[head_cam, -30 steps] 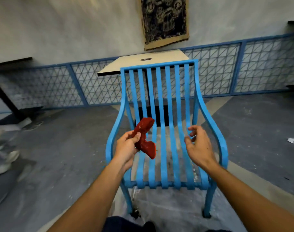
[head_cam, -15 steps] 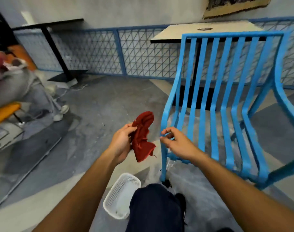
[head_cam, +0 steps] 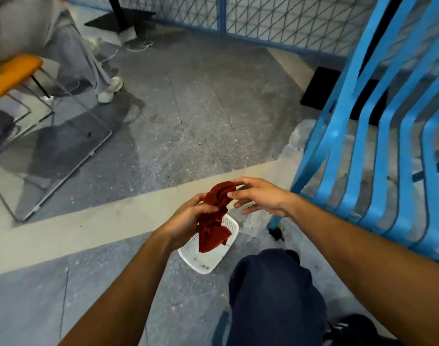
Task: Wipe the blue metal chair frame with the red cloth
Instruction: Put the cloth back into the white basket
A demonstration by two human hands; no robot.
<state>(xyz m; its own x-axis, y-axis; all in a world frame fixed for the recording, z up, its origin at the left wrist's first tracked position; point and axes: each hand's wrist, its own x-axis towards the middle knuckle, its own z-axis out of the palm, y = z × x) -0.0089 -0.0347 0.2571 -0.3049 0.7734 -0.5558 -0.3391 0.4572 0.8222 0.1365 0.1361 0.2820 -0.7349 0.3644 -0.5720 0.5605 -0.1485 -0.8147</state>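
Head view: both bare forearms reach in from the bottom edge and meet at centre frame, low over the floor (head_cam: 188, 121). Left hand (head_cam: 188, 221) is turned palm-right, fingers curled round the middle of the red cloth (head_cam: 214, 221), thumb laid across its front, so it grips the cloth. Right hand (head_cam: 260, 198) comes in from the right with the wrist bent. Its thumb and forefinger pinch the top fold of the cloth, while its other fingers are spread loose below and hold nothing. The cloth is bunched and hangs down from the two hands, off the floor, its lower end dangling in front of a white basket (head_cam: 208, 260) that sits on the floor just beneath. The cloth is not touching the blue chair (head_cam: 363, 146), which stands at the right edge of the frame, just beside the right forearm, its slatted seat and back seen at an angle and one front leg down on the floor near the basket. A dark trouser knee (head_cam: 270, 290) is at bottom centre, right of the basket, and a black shoe (head_cam: 350, 328) is at the bottom right. Upper left: an orange seat (head_cam: 11, 71) on a thin metal frame, another person's grey trouser leg (head_cam: 71, 46) and a white shoe (head_cam: 111, 89), all blurred. A blue mesh fence (head_cam: 275, 18) runs along the top edge, with a black table base (head_cam: 118, 18) in front of it.
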